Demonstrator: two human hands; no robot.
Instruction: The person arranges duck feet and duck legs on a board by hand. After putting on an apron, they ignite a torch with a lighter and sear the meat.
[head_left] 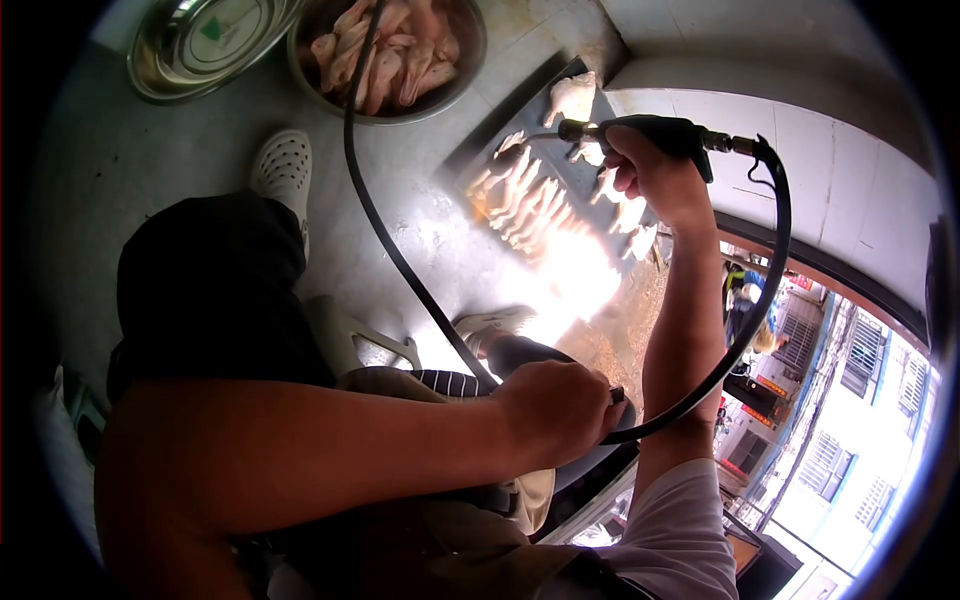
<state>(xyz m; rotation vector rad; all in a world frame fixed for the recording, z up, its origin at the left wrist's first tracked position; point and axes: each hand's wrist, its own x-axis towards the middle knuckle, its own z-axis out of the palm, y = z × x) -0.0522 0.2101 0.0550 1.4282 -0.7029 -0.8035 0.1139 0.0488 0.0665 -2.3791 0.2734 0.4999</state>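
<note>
My right hand (pixel 648 170) is wrapped around the grip of a blowtorch (pixel 668 135), whose nozzle points left over a dark tray (pixel 570 165). Raw poultry pieces (pixel 530 205) lie on that tray in a slanting row, with larger pieces (pixel 572 98) along its far side. An orange glow shows at the left end of the row; no distinct flame can be made out. My left hand (pixel 556 405) is closed where the black hose (pixel 400 255) of the torch passes, and a small dark end sticks out beside its fingers. Strong glare washes out the tray's near end.
A metal bowl (pixel 475 85) full of raw poultry pieces stands on the grey floor (pixel 420 200), with a shiny metal basin (pixel 160 85) beside it. My light clogs (pixel 283 170) are on the floor near the tray. A tiled wall (pixel 800 150) rises at right, above an opening to the street.
</note>
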